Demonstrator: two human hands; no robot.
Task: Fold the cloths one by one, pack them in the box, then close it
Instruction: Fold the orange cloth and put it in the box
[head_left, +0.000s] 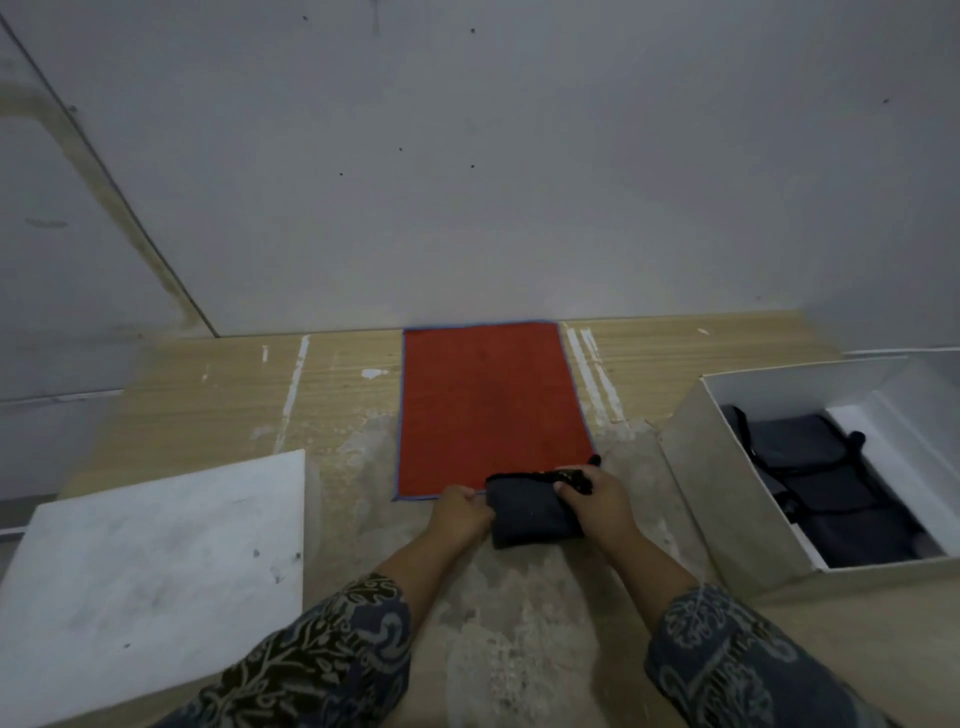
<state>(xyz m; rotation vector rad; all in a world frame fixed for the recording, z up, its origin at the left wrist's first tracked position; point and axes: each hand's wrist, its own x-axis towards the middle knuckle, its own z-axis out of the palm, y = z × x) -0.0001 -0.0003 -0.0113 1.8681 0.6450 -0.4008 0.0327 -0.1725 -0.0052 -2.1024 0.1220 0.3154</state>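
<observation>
A small dark grey folded cloth (530, 512) lies on the table at the near edge of a red cloth (491, 405) that is spread flat with a blue hem. My left hand (462, 514) grips the folded cloth's left side. My right hand (597, 501) grips its right top corner, where a black patterned edge shows. An open white box (722, 499) stands at the right, with several dark folded cloths (831, 483) inside it.
A white flat lid or board (156, 577) lies at the near left of the wooden table (234, 400). A grey wall rises right behind the table's far edge. White paint streaks mark the tabletop.
</observation>
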